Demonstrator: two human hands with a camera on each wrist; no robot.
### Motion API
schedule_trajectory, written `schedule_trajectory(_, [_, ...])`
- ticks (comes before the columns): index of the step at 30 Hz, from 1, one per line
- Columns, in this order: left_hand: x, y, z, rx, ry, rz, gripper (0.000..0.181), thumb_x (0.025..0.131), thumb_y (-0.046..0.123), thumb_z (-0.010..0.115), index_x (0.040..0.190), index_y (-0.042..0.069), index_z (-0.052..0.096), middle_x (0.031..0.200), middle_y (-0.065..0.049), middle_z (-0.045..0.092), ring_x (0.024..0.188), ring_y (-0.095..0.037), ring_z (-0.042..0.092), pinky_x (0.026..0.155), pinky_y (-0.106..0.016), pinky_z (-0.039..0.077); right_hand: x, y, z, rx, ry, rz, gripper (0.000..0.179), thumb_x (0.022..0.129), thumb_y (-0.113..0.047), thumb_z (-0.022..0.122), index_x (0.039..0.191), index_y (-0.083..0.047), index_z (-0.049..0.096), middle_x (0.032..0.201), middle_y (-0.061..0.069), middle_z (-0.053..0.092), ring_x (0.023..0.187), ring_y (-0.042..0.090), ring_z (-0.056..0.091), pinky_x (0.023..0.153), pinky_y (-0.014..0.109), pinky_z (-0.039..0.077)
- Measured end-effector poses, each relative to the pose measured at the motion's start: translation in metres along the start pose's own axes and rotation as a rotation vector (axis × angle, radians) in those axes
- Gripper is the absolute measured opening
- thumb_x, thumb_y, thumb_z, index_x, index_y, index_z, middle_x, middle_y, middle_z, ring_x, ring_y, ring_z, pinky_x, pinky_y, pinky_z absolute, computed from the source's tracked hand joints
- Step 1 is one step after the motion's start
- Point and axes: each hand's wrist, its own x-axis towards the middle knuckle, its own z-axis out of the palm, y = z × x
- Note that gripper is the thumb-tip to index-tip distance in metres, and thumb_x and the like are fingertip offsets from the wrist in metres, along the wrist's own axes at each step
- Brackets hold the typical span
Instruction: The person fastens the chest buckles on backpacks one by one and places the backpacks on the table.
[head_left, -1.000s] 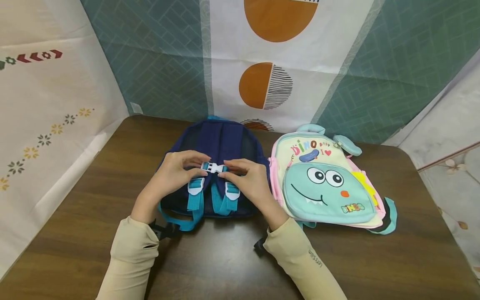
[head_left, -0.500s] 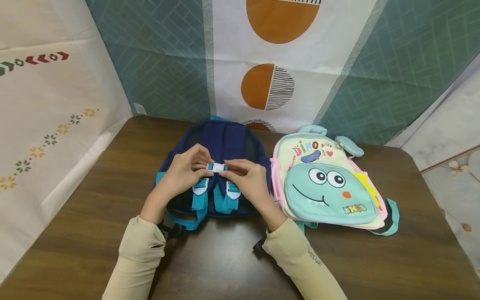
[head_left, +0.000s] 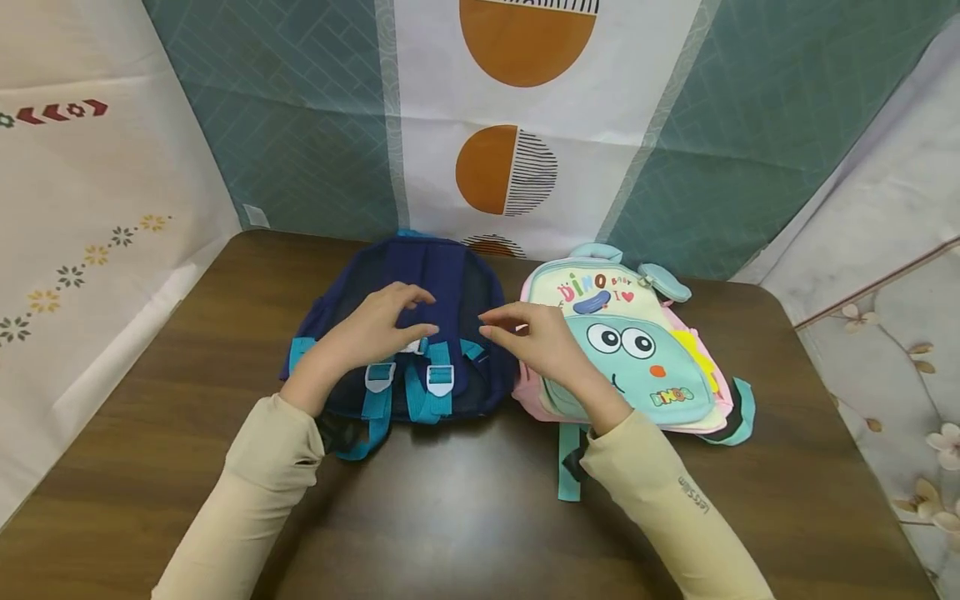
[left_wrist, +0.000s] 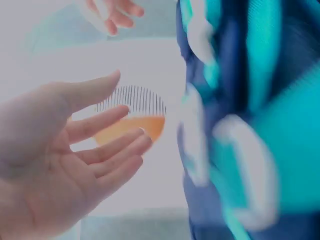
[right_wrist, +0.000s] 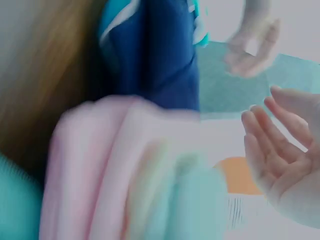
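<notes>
A dark blue backpack (head_left: 420, 283) lies with its strap side up, crossed by teal straps with white adjusters (head_left: 440, 380). Above its middle is my left hand (head_left: 367, 332), thumb and fingers apart and holding nothing. A white buckle (head_left: 412, 346) shows partly under that hand. My right hand (head_left: 546, 340) hovers above the gap between this bag and a pastel dinosaur backpack (head_left: 630, 367), part of which it hides. In the right wrist view its fingers (right_wrist: 270, 155) are loosely bent and hold nothing. The left wrist view has the left fingers (left_wrist: 117, 147) spread beside the blurred straps.
Both bags rest on a brown wooden table (head_left: 465, 525). A teal strap (head_left: 569, 475) from the dinosaur bag hangs toward the front, and another strap (head_left: 738, 417) loops out at its right. Patterned cloth (head_left: 315, 125) hangs behind the table.
Both hands have let go of the white buckle, which was joined half a second ago. My right hand has moved right, away from the left. The view has shifted slightly.
</notes>
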Motion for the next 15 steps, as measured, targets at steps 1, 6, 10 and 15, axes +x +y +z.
schedule_trajectory(1, [0.008,0.007,-0.002,0.006,-0.008,0.004,0.046,0.092,0.028,0.06,0.13,0.004,0.049,0.13,-0.017,0.048,0.119,-0.034,0.046,0.096,-0.051,0.041,-0.004,0.003,-0.005,-0.02,0.002,-0.012,0.026,0.087,-0.022,0.068,0.108,-0.008,0.07,0.101,0.002,0.07,0.09,0.015,0.064,0.078,0.031,0.054])
schedule_trajectory(6, [0.058,0.037,0.005,-0.011,-0.042,0.011,0.044,0.093,0.03,0.057,0.13,0.006,0.05,0.13,-0.015,0.051,0.119,-0.03,0.049,0.097,-0.046,0.042,-0.031,0.019,-0.026,-0.171,-0.006,-0.054,0.028,0.085,-0.026,0.069,0.11,-0.013,0.07,0.105,0.002,0.069,0.095,0.017,0.063,0.078,0.036,0.053])
schedule_trajectory(10, [0.099,0.051,0.031,-0.01,-0.007,-0.018,0.04,0.095,0.025,0.055,0.127,0.002,0.051,0.125,-0.017,0.055,0.115,-0.029,0.052,0.095,-0.04,0.044,-0.057,0.03,-0.035,-0.294,-0.007,-0.068,0.037,0.081,-0.032,0.072,0.115,-0.017,0.067,0.112,0.0,0.064,0.103,0.018,0.06,0.084,0.039,0.051])
schedule_trajectory(15, [0.133,0.064,0.061,0.064,-0.087,-0.15,0.054,0.097,0.029,0.049,0.14,-0.001,0.036,0.137,-0.018,0.046,0.124,-0.029,0.046,0.101,-0.039,0.039,-0.09,0.042,-0.038,-0.498,-0.035,-0.182,0.056,0.073,-0.039,0.078,0.122,-0.018,0.062,0.12,0.004,0.059,0.109,0.022,0.056,0.09,0.041,0.048])
